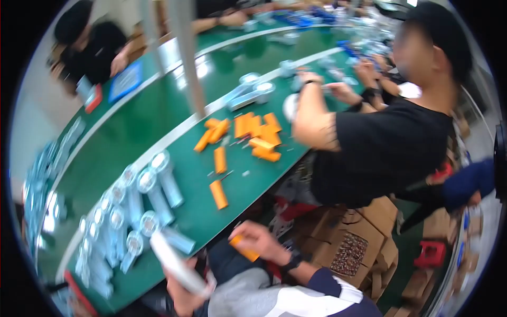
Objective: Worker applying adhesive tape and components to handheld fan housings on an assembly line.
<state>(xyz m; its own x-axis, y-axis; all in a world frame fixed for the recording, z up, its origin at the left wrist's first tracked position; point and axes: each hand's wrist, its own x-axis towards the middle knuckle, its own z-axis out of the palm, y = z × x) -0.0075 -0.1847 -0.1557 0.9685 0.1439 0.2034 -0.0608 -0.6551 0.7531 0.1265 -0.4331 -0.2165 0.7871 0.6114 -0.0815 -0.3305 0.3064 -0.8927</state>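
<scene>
My left hand (181,292), low in the view, is closed round a long white piece (171,260) that is smeared by motion, so I cannot tell its exact kind. To the right of it, my right hand (260,241) grips an orange battery pack (244,250) just off the table edge. More orange battery packs (256,126) lie in a loose pile on the green table (200,177), with two single ones (218,194) nearer to me. On the left, light-blue handheld fans (153,195) with round heads lie in a crowded group.
A co-worker in black (385,142) works at the table on my right; another person (95,47) stands across it. A metal post (187,63) rises from the table. Beyond are a blue tray (127,82) and more fan bodies (248,94). Cardboard boxes (322,238) sit below right.
</scene>
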